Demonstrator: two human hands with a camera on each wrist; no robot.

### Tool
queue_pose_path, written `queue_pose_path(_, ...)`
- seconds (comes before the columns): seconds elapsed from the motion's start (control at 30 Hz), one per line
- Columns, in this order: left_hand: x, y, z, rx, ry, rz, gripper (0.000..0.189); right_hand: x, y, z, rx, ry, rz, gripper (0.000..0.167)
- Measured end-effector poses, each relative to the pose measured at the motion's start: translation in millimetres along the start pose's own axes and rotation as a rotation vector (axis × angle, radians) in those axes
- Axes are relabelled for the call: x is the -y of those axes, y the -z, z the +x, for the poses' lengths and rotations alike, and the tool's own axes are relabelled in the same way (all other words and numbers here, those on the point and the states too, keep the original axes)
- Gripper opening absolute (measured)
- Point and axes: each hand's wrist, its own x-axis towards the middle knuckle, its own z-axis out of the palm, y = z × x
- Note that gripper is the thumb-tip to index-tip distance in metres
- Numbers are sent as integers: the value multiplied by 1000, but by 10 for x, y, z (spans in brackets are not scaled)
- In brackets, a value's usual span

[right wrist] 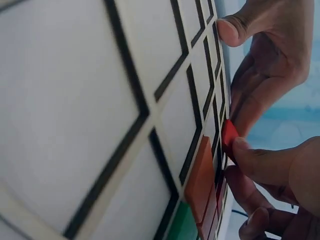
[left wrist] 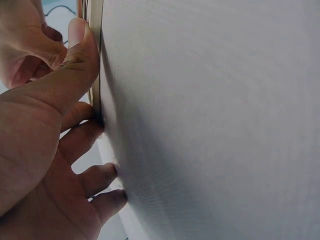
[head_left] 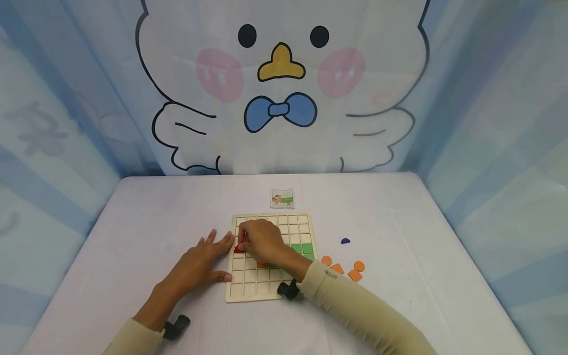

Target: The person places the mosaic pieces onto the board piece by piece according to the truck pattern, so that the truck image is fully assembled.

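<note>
A light wooden grid board [head_left: 248,292] lies on the table. My left hand [head_left: 198,265] is spread along its left edge; in the left wrist view the thumb [left wrist: 82,47] lies against the board's side. Over the board's left columns my right hand [head_left: 265,241] pinches a small red tile [right wrist: 229,140] between thumb and fingers, close over the grid. An orange tile [right wrist: 200,172] and green tiles [head_left: 302,248] sit in cells of the board, partly hidden behind the right hand and wrist.
Right of the board lie orange round pieces [head_left: 359,266], orange square pieces [head_left: 355,275] and a dark blue half-round piece [head_left: 345,241]. Behind the board is a small picture card [head_left: 282,198] with a gridded drawing. Printed curtains [head_left: 279,148] surround the table.
</note>
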Motion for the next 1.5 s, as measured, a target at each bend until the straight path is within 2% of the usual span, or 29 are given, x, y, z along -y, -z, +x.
queue_pose_path(0.2, 7, -3, 8, -24, -32, 8, 101, 3, -5, 3, 28, -6, -20, 20)
queue_pose_path(0.4, -1, 9, 4, -20, -23, 5, 101, 6, -9, -19, 19, 22, -31, 19)
queue_pose_path(0.73, -31, -7, -21, 9, 19, -9, 102, -145, 73, -156, -4, 34, 77, 14)
queue_pose_path(0.97, -38, -1, -9, 9, 38, 6, 104, -441, 318, -360, -71, 17, 169, 15)
queue_pose_path(1.17, -53, 5, -6, 8, 36, 14, 104, -783, 576, -583, -143, -95, 218, 17)
queue_pose_path(1.33, -54, 7, -15, 8, 43, 14, 104, -1087, 773, -745, -185, -194, 172, 18)
queue_pose_path(1.5, -55, 2, -10, 11, 45, 13, 104, -1390, 894, -917, -221, -259, 112, 16)
